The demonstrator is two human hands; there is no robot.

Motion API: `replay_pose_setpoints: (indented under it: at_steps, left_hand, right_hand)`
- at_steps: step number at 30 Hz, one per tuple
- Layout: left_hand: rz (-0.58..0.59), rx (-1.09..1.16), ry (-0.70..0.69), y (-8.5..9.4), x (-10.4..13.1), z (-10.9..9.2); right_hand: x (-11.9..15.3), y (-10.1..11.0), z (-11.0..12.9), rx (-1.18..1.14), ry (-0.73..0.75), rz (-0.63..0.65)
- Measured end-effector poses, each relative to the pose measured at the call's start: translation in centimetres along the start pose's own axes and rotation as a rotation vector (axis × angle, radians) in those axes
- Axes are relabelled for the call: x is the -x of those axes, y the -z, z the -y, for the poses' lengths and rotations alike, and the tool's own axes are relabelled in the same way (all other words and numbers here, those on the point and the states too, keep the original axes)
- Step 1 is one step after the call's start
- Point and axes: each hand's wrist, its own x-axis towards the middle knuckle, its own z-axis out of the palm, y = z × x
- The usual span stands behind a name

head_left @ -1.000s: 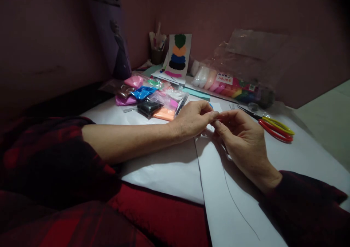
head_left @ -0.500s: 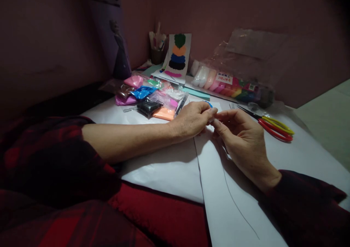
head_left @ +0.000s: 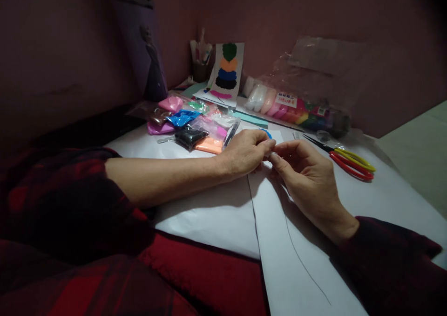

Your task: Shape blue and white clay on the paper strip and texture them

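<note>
Over the white paper (head_left: 279, 241) with a curved drawn line, my left hand (head_left: 246, 153) and my right hand (head_left: 310, 178) meet fingertip to fingertip. Both are closed in a pinch around something small and pale, too small and hidden to name. Just behind the fingertips, a bit of blue (head_left: 266, 133) shows on a sheet of paper. Packets of coloured clay (head_left: 183, 118) lie in a pile beyond my left forearm. To the right of my right hand rest scissors (head_left: 352, 163) with red and yellow handles.
A card with coloured patches (head_left: 228, 71) leans at the back, beside a cup of pens (head_left: 200, 71). A clear bag of coloured clay (head_left: 289, 106) lies along the wall. A dark pen (head_left: 231, 133) sits by the packets.
My right hand has shifted very slightly to the left, its thumb and fingers still pinched against my left fingertips. Everything else looks the same.
</note>
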Motion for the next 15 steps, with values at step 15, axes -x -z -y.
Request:
replay_pose_setpoints:
  at_steps: [15]
  left_hand:
    - [-0.020,-0.038,0.003,0.05,0.10,-0.17]
  right_hand:
    - [0.07,0.02,-0.24,-0.042,-0.011,0.063]
